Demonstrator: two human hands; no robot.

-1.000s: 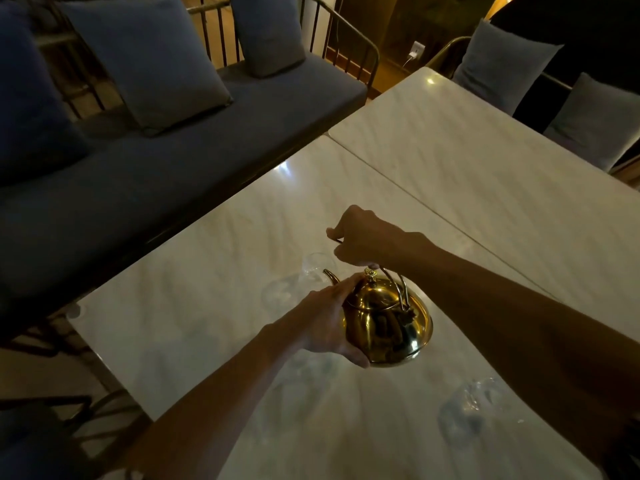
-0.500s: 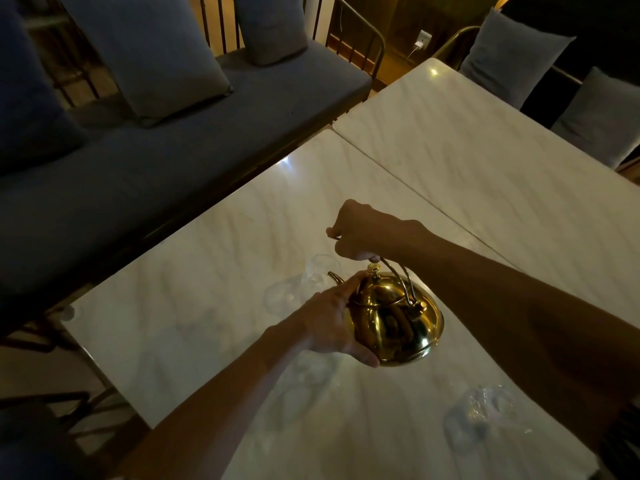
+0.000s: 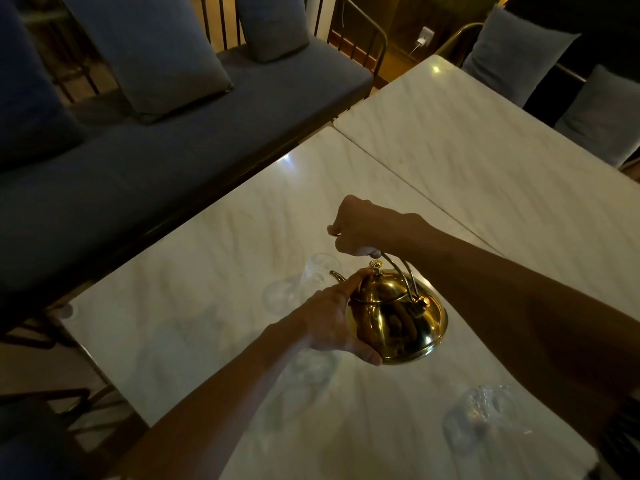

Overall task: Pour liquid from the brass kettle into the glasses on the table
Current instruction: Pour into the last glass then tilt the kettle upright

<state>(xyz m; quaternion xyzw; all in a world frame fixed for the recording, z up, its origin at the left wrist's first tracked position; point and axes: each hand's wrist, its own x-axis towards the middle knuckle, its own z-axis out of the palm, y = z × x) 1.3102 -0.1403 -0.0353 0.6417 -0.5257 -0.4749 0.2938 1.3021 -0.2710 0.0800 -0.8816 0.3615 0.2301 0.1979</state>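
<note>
From my remote seat I saw a dim room around a pale marble-topped table (image 3: 214, 282). A second marble slab (image 3: 485, 161) butted against its far right edge. Beyond its left side ran a dark blue cushioned bench with a brass-railed back (image 3: 173, 161), carrying grey square pillows (image 3: 156, 53). Past the bench's end, a white wall socket (image 3: 425, 35) sat on brown panelling.

Both forearms are bare from wrist to elbow, no sleeve showing. The left hand (image 3: 332, 320) and right hand (image 3: 363, 226) carry no ring, watch or glove (dim light hides finer detail).
</note>
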